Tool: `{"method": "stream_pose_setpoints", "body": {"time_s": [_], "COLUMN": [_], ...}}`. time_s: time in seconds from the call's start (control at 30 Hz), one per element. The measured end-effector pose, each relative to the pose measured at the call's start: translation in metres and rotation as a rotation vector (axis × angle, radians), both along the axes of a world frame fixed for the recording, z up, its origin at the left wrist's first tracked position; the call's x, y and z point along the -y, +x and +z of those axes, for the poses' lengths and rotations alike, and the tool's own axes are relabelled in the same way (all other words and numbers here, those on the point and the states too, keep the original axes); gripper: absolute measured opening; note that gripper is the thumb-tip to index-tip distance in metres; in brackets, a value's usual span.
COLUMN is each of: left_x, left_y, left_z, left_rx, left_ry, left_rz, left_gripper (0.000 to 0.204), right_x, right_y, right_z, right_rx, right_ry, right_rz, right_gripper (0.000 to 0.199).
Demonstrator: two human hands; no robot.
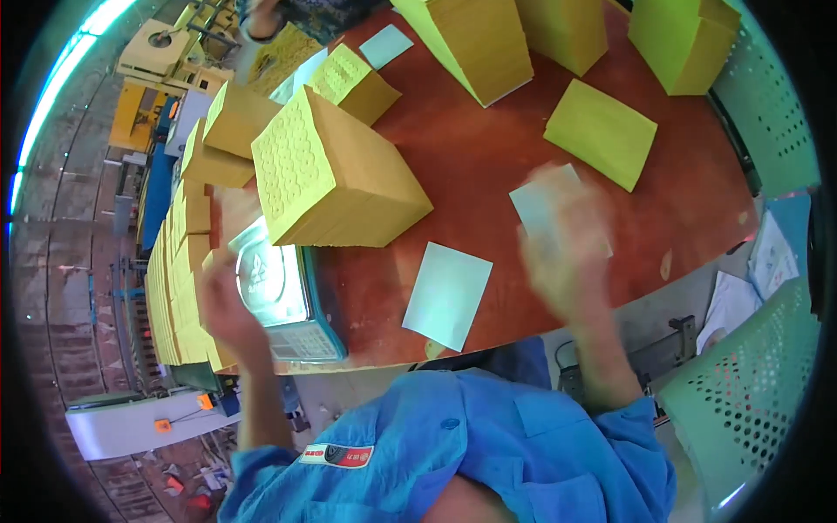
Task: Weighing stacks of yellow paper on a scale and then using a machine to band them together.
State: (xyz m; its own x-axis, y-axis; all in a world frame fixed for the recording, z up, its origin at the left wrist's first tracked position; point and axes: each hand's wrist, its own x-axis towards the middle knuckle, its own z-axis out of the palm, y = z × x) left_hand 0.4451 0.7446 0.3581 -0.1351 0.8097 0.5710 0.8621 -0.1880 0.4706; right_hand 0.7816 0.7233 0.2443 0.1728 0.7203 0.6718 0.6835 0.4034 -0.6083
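My left hand (232, 305), smeared by motion, is beside the left edge of a weighing scale (271, 283) with a shiny metal plate. A tall block of yellow paper (349, 179), its end face marked with rows of round impressions, leans over the scale's far side. My right hand (567, 248) is also blurred, over a pale sheet of paper (534, 205); whether the fingers grip that sheet cannot be made out. Between my hands a second pale sheet (448, 296) lies flat on the red-brown table (392, 301).
Several more yellow paper blocks stand at the far side and along the left. A flat yellow packet (602, 133) lies beyond my right hand. Green perforated panels (741, 410) border the right. Another person's hand (263, 17) shows at the far left.
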Motion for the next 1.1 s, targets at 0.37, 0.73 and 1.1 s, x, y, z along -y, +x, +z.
{"method": "stream_pose_setpoints", "body": {"time_s": [0.37,0.73,1.1], "left_x": [-0.193,-0.137,0.025], "left_y": [0.038,0.051,-0.034], "left_z": [-0.022,-0.02,0.007], "left_rx": [-0.281,-0.454,0.031], "left_ry": [-0.483,-0.489,-0.431], "left_rz": [-0.343,-0.635,-0.805], "left_gripper": [0.055,0.054,0.056], "right_x": [0.009,-0.182,0.041], "right_y": [-0.063,-0.123,-0.176], "right_z": [-0.091,-0.081,-0.089], "right_rx": [0.353,-0.803,-1.016], "right_ry": [-0.352,-0.499,-0.601], "right_rz": [0.553,0.502,0.187], "right_gripper": [0.041,0.05,0.05]}}
